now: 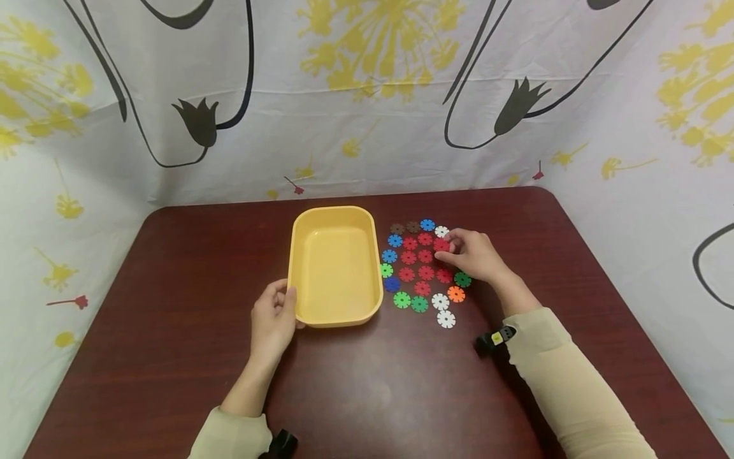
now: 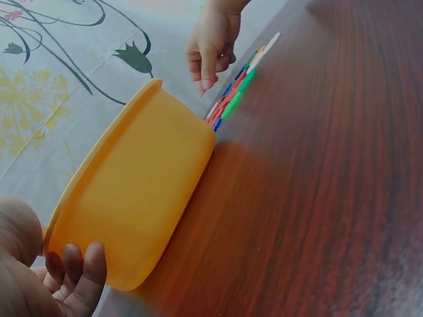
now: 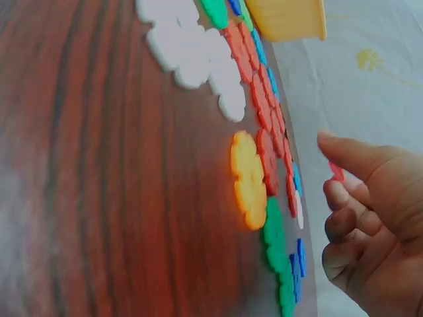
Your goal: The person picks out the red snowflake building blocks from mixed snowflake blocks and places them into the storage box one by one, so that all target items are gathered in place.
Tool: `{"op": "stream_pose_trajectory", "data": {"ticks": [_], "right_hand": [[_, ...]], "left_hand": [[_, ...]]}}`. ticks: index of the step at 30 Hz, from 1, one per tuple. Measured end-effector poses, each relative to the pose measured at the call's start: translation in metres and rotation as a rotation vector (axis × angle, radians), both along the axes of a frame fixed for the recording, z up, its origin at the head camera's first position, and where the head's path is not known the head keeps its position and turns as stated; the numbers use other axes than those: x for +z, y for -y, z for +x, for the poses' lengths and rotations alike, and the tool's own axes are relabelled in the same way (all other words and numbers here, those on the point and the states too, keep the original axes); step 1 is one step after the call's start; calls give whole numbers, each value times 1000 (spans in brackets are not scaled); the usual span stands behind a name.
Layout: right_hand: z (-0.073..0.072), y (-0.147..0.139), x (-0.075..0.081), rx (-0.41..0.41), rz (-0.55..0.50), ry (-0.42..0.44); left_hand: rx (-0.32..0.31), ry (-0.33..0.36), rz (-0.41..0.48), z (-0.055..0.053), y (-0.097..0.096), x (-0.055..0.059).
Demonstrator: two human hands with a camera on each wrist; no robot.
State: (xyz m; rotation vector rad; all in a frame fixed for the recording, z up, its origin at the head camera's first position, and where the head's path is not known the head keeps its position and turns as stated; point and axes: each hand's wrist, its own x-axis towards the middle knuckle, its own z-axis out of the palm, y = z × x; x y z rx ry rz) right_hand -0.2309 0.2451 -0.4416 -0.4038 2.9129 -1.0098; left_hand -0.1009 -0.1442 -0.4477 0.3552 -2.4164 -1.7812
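My right hand point(image 1: 474, 256) pinches a red notched plastic disc point(image 3: 337, 172) between thumb and fingers, raised over the right side of a group of similar flat discs. Red discs point(image 1: 425, 256) fill the middle of that group, with blue, green, brown, white and orange ones around them. At the left, my left hand point(image 1: 274, 319) grips the near left side of a yellow plastic tray point(image 1: 291, 268), thumb at the rim and fingers against the outer wall point(image 2: 132, 198). Inside, the tray's floor point(image 1: 335, 274) shows bare. The discs lie flat just right of the tray.
All of this is on a dark red-brown wooden table point(image 1: 367, 395). A white cloth point(image 1: 367, 153) with yellow and grey flower prints hangs behind the table and along both sides. Two white discs point(image 1: 446, 319) lie nearest the front of the group, below an orange disc point(image 1: 456, 294).
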Motion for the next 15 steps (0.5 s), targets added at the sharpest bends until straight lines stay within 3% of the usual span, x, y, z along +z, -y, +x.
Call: {"op": "stream_pose_trajectory", "data": {"ticks": [15], "right_hand": [[-4, 36, 19, 39, -93, -56]], "left_hand": [[-10, -16, 24, 2, -1, 1]]}}
